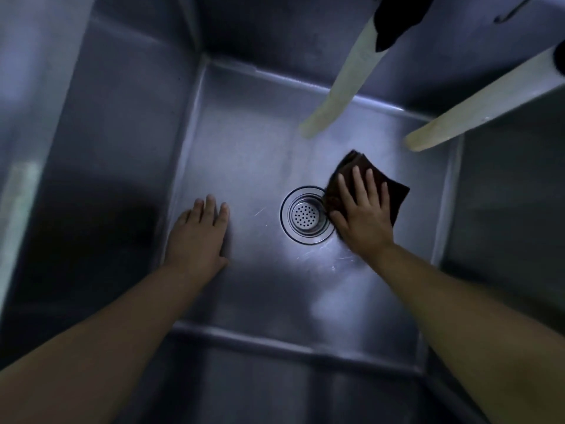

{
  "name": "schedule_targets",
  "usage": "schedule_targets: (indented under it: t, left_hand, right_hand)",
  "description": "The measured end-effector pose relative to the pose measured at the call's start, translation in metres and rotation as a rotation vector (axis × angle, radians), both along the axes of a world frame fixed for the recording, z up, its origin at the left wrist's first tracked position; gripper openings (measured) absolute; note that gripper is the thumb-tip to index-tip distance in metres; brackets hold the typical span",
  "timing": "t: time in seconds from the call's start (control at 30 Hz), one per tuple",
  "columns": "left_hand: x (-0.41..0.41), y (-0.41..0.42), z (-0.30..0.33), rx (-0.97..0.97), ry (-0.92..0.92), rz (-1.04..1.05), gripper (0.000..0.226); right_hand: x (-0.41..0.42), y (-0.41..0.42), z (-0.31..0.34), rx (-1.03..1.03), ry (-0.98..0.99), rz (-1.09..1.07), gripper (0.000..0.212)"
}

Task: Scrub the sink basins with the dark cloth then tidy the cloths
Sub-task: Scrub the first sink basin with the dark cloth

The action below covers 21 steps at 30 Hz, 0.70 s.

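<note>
Head view looks straight down into a deep steel sink basin [250,142]. At far left a steel wall rises, blurred, with a pale vertical streak on it that cannot be made out. Next comes the left hand [198,237], lying flat on the basin floor near its left wall, fingers straight and close together, holding nothing; its forearm runs back to the lower left corner. Right of it, well apart from the palm, sits the round drain strainer [306,214], a perforated cup inside a steel ring, with scratches on the floor just below it. Above and to the right, two pale hoses [342,84] hang down over the back of the basin, their ends near the floor but clear of both hands; something black wraps the top of the nearer one. The right hand [363,209] presses flat on the dark cloth [397,194], fingers straight and slightly spread over it, thumb at the strainer's rim. The cloth, folded, lies on the floor under that grip, its left edge overlapping the drain ring, its corners sticking out beyond the fingertips and to the right.
</note>
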<state>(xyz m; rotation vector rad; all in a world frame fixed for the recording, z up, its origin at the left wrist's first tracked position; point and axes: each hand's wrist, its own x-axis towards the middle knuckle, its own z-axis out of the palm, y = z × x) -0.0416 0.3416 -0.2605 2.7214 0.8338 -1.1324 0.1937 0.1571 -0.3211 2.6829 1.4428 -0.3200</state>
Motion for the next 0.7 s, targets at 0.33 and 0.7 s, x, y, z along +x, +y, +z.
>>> schedule_targets:
  t: [0.33,0.7]
  left_hand:
    - [-0.005,0.016,0.030,0.024,-0.286,0.249,0.071]
    - [-0.027,0.023,0.024,0.077,-0.450,0.327,0.063]
  right_hand:
    - [-0.141,-0.043,0.016,-0.021,0.212,0.396,0.066]
    - [-0.085,0.178,0.003,-0.019,0.125,0.421,0.055]
